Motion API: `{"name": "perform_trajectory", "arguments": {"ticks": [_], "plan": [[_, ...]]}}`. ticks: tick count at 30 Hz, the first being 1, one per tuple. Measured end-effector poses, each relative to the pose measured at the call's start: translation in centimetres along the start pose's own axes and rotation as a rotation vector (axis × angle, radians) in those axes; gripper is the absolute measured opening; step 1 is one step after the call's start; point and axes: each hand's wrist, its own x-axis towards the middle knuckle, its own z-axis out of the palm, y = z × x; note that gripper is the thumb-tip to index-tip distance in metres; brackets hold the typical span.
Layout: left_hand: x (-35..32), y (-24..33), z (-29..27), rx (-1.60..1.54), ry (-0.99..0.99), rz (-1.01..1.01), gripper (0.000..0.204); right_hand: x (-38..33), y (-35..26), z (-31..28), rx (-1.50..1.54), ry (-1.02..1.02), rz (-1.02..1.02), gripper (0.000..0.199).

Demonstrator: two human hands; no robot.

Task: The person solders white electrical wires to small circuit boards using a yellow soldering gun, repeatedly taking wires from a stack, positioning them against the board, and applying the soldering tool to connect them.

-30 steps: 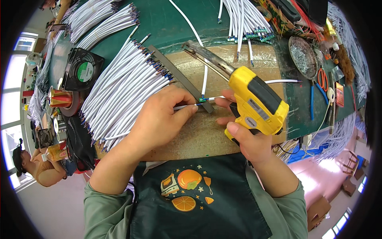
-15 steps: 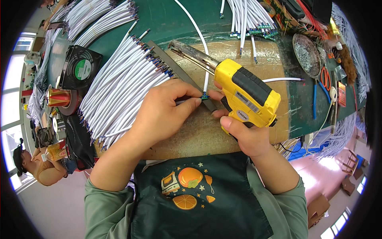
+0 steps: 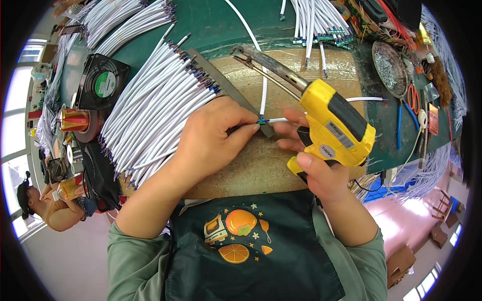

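Observation:
My left hand (image 3: 208, 133) pinches a small green circuit board (image 3: 261, 121) between thumb and forefinger, at the lower end of a dark metal bar (image 3: 231, 89). A white cable (image 3: 263, 93) runs down from the far side to this board. Another white cable end (image 3: 277, 120) meets the board from the right and passes behind my right fingers. My right hand (image 3: 326, 180) is closed round a yellow and black soldering gun (image 3: 314, 108), whose metal tip points up and left, away from the board. Whether the right fingertips also touch the cable is hard to see.
A thick row of white cables (image 3: 155, 110) lies left of the bar, beside a black fan (image 3: 103, 83) and a solder spool (image 3: 75, 122). More cables (image 3: 314, 22) lie at the back. A metal dish (image 3: 389, 67), orange scissors (image 3: 413, 98) and blue-handled pliers (image 3: 400, 128) are at right.
My right hand has moved right and slightly down with the soldering gun, and its fingers have drawn away from the board. The cable end right of the board now shows. My left hand keeps its pinch.

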Motion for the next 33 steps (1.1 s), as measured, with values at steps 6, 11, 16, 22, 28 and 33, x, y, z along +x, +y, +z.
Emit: {"name": "perform_trajectory", "arguments": {"ticks": [6,11,16,22,28,33], "plan": [[-0.2,-0.3,0.4,0.023,0.072,0.074,0.010,-2.7,-0.3,-1.9,0.075,-0.033,0.150,0.060],[-0.2,-0.5,0.5,0.011,0.080,0.092,0.010,-4.7,-0.7,-2.3,0.165,-0.021,0.138,0.070],[-0.3,-0.8,0.5,0.090,0.100,0.181,0.012,-6.5,-0.7,-3.5,0.083,0.010,0.146,0.073],[-0.2,-0.8,0.5,0.119,0.112,0.260,0.016,-8.2,-0.4,-4.0,0.001,0.019,0.152,0.073],[-0.2,-0.6,0.5,0.115,0.127,0.252,0.013,-9.1,0.2,-4.8,-0.056,-0.030,0.170,0.056],[-0.2,-0.5,0.8,0.090,0.131,0.204,0.010,-9.2,0.5,-4.8,-0.102,-0.018,0.194,0.065]]}}
